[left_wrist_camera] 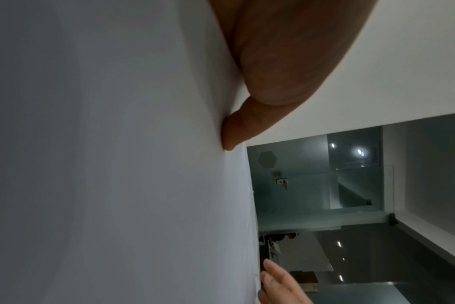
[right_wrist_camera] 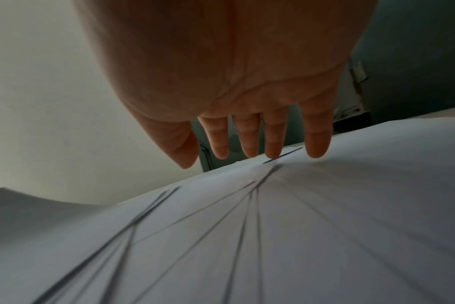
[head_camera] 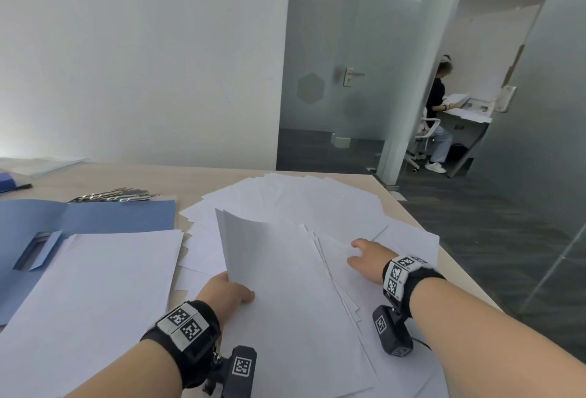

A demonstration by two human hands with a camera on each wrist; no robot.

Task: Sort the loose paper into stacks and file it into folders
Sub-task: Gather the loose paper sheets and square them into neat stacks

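Loose white sheets lie fanned over the right half of the table. My left hand pinches the near left edge of a few sheets, whose far end curls upward; in the left wrist view the thumb presses against that paper. My right hand has straight, spread fingers touching the fanned sheets on the right. An open blue folder lies at the left with a neat stack of paper over its near part.
Metal binder clips lie beyond the folder, a dark pen at far left. The table's right edge runs close beside my right arm. Behind a glass partition a person sits at another desk.
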